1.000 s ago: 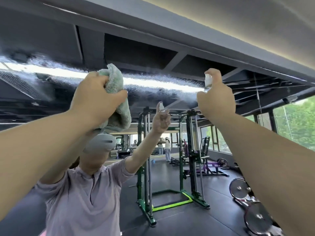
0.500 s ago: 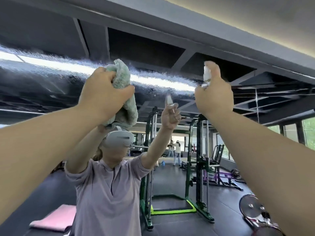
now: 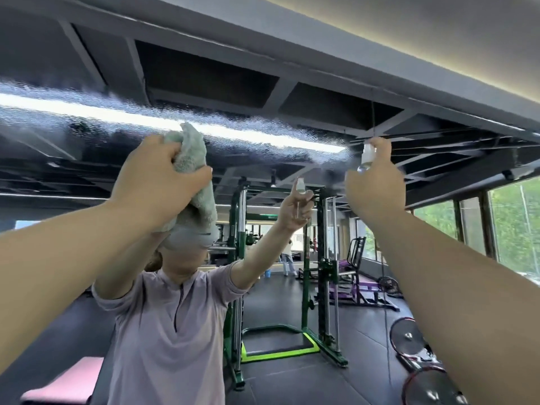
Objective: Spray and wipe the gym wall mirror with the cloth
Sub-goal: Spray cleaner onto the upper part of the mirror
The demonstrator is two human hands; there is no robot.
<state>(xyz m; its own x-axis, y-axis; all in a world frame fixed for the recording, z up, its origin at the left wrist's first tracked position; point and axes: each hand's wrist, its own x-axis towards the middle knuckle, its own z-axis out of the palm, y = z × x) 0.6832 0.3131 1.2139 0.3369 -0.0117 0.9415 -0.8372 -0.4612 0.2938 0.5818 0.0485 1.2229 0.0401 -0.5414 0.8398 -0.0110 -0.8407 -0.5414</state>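
The gym mirror (image 3: 271,305) is reflecting a green rack (image 3: 323,276) and a black floor (image 3: 292,378). The left grip (image 3: 157,182) is clutching the cloth (image 3: 190,153) at the glass. The right grip (image 3: 375,185) is clasping the spray bottle (image 3: 366,156) beside the misted band (image 3: 248,133). Both are sitting lower in view than before.

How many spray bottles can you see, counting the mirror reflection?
2: one spray bottle in the right hand, upper right; its reflection in the mirror, just left of it. None seems hidden.

Green power rack (image 3: 306,287) stood mid-floor; pink mat (image 3: 64,381) lay near floor's left edge; weight plates (image 3: 407,336) at right edge.
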